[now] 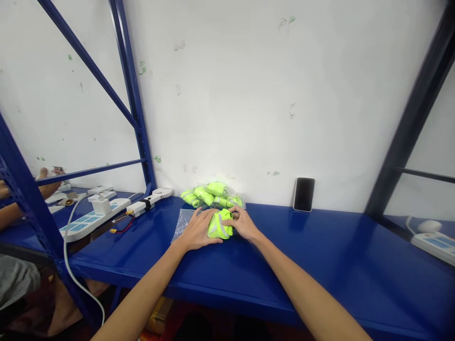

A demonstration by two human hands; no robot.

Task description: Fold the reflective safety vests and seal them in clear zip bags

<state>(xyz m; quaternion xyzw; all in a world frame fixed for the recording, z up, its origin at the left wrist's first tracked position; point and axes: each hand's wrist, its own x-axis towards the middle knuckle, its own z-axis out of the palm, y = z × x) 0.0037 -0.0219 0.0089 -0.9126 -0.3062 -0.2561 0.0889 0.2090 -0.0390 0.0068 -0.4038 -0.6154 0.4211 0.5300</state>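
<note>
A rolled neon-yellow vest (219, 224) with grey reflective strips lies on the blue table between my hands. My left hand (199, 230) is wrapped against its left side, thumb along the near edge. From the right, my right hand (242, 223) pinches the roll's upper right edge, fingers curled. Under and beyond my left hand lies a flat clear plastic bag (180, 224). Just behind, against the wall, several more rolled neon-yellow vests (209, 193) are piled in clear bags.
A phone (304, 194) leans upright on the wall. On the left are a power strip (95, 219), a small white fan (162, 192) and wires (124, 226). Blue posts (130, 85) frame the table. Another person's arm shows far left; another power strip (435, 244) is far right.
</note>
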